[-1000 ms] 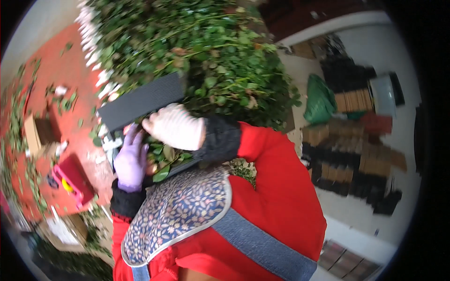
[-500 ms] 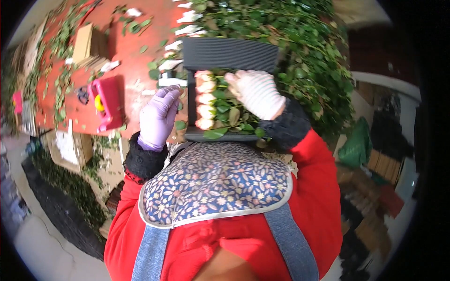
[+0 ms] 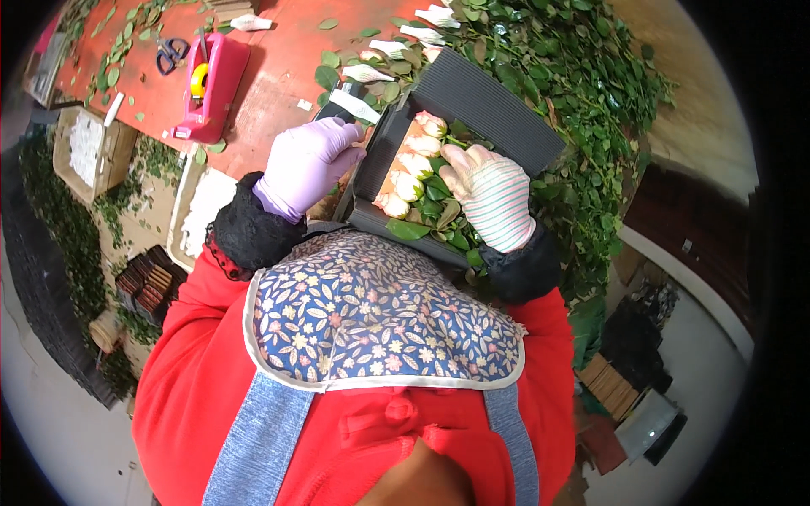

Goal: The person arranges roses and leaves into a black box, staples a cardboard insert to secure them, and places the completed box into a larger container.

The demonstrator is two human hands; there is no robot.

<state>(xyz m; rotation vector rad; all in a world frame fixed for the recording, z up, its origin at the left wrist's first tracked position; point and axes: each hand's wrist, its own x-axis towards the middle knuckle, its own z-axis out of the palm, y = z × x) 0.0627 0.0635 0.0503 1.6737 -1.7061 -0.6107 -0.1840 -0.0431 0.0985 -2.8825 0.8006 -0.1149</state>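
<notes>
A ribbed black tray-like holder [image 3: 494, 93] sits tilted before me, with a row of several peach-pink roses [image 3: 416, 164] lying across it. Their leafy green stems [image 3: 432, 207] run to the right. My right hand [image 3: 494, 187], in a striped white glove, is closed over the stems just right of the blooms; its fingertips pinch one, partly hidden by leaves. Left of the holder's rim hovers my left hand [image 3: 312, 162] in a purple glove. Its fingers are bent, thumb a little apart, and nothing shows in it. Close above it lies a white-netted bud [image 3: 354, 106].
On the red table [image 3: 283, 59] stand a pink tape dispenser [image 3: 221, 88] and blue-handled scissors [image 3: 172, 56]. A heap of leafy stems [image 3: 582, 101] covers the right side, with several netted buds [image 3: 422, 34] at its edge. Bins of white pieces [image 3: 87, 150] are at left.
The whole view has turned, so holder and table look slanted. My left hand has moved nearer the holder's left rim, its thumb now apart. My right hand stays at the rose stems.
</notes>
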